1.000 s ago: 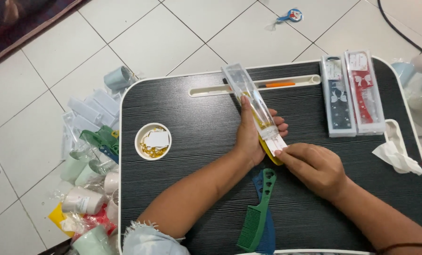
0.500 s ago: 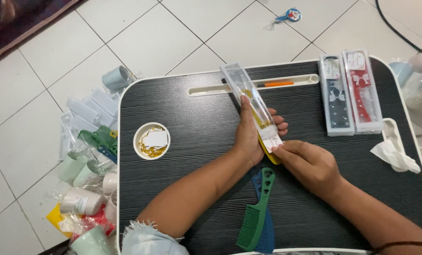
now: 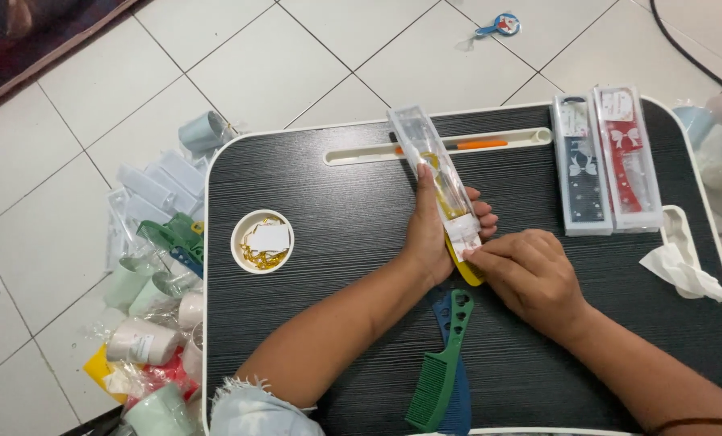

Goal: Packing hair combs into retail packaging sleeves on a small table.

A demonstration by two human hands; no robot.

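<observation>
Hands (image 3: 490, 250) on slanting sleeved comb (image 3: 445, 190)

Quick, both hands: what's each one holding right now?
Left hand: closed around the clear sleeve holding the yellow comb.
Right hand: fingertips pinched on the sleeve's white flap end.

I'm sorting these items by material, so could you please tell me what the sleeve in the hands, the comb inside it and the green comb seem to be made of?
The sleeve looks like thin clear plastic film: see-through, glossy, with a white flap. The yellow comb inside looks like smooth moulded plastic, though only its end shows. The green comb also looks like moulded plastic, matte, with cut-out holes in its handle.
</observation>
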